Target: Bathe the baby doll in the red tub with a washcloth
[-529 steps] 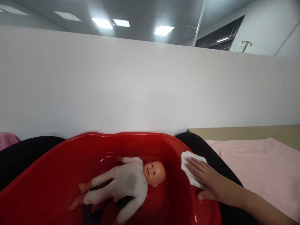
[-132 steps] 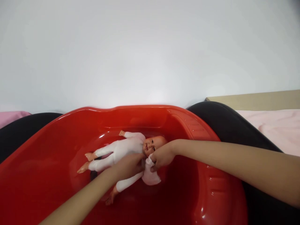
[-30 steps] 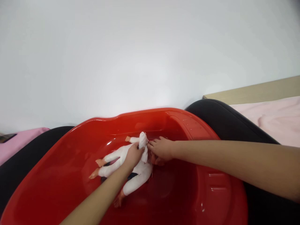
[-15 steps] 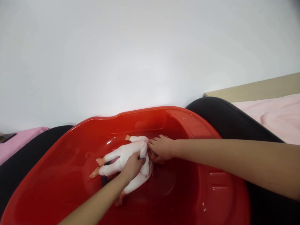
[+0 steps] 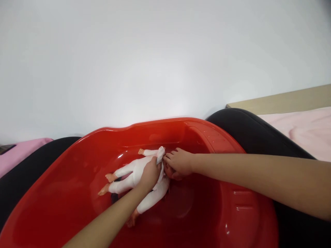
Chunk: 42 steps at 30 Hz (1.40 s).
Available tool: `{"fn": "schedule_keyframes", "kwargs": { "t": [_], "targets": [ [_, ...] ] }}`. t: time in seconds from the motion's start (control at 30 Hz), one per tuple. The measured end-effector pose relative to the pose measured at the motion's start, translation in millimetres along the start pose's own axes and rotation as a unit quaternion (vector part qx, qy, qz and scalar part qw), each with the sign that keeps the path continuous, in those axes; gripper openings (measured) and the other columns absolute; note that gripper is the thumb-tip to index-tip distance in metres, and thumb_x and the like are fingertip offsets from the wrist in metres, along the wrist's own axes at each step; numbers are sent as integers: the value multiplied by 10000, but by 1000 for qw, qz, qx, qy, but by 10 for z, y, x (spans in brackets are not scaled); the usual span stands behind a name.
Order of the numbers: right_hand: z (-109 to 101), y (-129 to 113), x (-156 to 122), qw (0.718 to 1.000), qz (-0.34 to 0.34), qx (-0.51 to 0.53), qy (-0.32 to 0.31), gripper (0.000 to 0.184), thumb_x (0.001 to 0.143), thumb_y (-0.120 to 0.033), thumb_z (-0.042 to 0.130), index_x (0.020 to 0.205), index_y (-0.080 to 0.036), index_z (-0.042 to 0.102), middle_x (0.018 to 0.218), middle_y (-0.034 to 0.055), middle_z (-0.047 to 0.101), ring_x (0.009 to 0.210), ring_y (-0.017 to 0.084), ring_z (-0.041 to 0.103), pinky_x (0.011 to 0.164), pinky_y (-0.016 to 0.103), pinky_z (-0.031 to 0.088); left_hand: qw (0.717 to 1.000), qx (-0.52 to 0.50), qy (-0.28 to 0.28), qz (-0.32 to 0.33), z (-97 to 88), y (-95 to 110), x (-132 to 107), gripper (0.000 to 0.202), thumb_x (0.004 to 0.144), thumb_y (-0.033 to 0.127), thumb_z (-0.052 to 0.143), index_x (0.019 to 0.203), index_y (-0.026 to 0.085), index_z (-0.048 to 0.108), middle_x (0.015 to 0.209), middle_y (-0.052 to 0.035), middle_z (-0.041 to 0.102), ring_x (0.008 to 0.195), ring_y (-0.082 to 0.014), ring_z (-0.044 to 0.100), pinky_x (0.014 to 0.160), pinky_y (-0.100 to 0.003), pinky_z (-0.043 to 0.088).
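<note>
Red tub (image 5: pixel 165 129) encloses the doll (image 5: pixel 139 169), black shapes (image 5: pixel 250 132) alongside.

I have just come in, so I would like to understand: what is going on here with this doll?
A doll with a white body lies in a red tub. A person's left hand grips a bunched white cloth over its upper body, close to its head. The right hand rests on that head, covering much of it. Whether the cloth touches the face is hidden.
</note>
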State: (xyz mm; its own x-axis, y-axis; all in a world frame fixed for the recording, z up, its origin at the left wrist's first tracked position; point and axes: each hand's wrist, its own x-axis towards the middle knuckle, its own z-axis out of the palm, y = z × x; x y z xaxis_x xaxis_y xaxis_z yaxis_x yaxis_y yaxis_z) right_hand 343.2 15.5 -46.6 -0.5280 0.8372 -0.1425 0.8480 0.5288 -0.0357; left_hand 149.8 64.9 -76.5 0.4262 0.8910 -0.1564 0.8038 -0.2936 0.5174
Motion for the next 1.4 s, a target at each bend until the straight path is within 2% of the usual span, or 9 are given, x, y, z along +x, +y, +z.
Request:
{"fn": "schedule_keyframes", "kwargs": {
  "t": [0.17, 0.33, 0.47, 0.77, 0.9, 0.97, 1.03, 1.2, 1.4],
  "targets": [
    [26, 10, 6, 1000, 7, -6, 4, 795, 842, -577, 652, 1447, -81, 508, 1368, 216, 627, 1122, 379, 651, 959, 522, 500, 999, 7, -30, 37, -21, -37, -190, 279, 967, 284, 430, 1166, 208, 609, 1028, -121, 772, 950, -273, 709, 891, -371, 505],
    [51, 19, 7, 1000, 5, 4, 13, 809, 855, -591, 626, 1469, -81, 495, 1338, 224, 640, 1122, 387, 654, 957, 529, 501, 997, -9, -57, 56, -45, -64, -378, 191, 952, 307, 460, 942, 269, 647, 939, -53, 784, 863, -245, 711, 839, -352, 527],
    [27, 18, -3, 1000, 21, 16, 3, 813, 862, -568, 622, 1493, -76, 477, 1397, 243, 606, 1173, 397, 645, 985, 531, 495, 995, -10, -77, 70, -7, -55, -510, 200, 933, 303, 456, 942, 277, 655, 992, -54, 788, 920, -263, 718, 892, -370, 517],
    [-26, 19, -38, 1000, 25, 5, 5, 848, 886, -585, 628, 1526, -62, 438, 1415, 258, 596, 1183, 404, 643, 996, 533, 489, 999, -31, 22, -10, -34, 41, -185, 120, 922, 263, 478, 944, 229, 591, 897, -80, 758, 834, -245, 707, 778, -371, 524],
    [1, 15, -33, 1000, 26, -1, -1, 840, 896, -567, 600, 1534, -46, 436, 1435, 267, 580, 1200, 418, 634, 1002, 561, 495, 999, 2, -31, 39, -12, 44, -408, 181, 916, 247, 478, 987, 231, 643, 910, -105, 768, 842, -269, 703, 826, -395, 513],
    [10, 13, -32, 1000, 26, 3, 0, 817, 883, -551, 605, 1524, -66, 458, 1437, 262, 580, 1223, 418, 625, 1002, 565, 499, 991, 28, -90, 92, -80, -8, -537, 180, 905, 242, 489, 960, 265, 660, 929, -65, 774, 858, -254, 706, 831, -371, 513],
    [8, 10, -33, 1000, 27, 9, 0, 805, 859, -550, 627, 1502, -87, 488, 1428, 253, 588, 1228, 419, 621, 998, 568, 502, 986, 47, -98, 126, -199, -80, -556, 169, 896, 235, 507, 926, 289, 665, 969, -28, 777, 899, -237, 711, 855, -346, 516],
    [-35, 2, -29, 999, 31, 25, -3, 793, 844, -541, 656, 1465, -68, 516, 1409, 248, 600, 1216, 403, 620, 1013, 559, 499, 991, 72, 57, 97, -400, -113, -82, 195, 958, 305, 485, 1078, 238, 624, 1047, -95, 748, 973, -279, 693, 912, -396, 502],
    [-33, 16, -7, 998, 46, 48, -3, 888, 822, -565, 721, 1507, -52, 482, 1519, 245, 521, 1380, 427, 502, 1124, 575, 439, 977, 120, -1, 177, -172, 56, 419, 270, 993, 257, 459, 1184, 224, 647, 1184, -106, 722, 1061, -269, 683, 928, -345, 483]
  ]
}}
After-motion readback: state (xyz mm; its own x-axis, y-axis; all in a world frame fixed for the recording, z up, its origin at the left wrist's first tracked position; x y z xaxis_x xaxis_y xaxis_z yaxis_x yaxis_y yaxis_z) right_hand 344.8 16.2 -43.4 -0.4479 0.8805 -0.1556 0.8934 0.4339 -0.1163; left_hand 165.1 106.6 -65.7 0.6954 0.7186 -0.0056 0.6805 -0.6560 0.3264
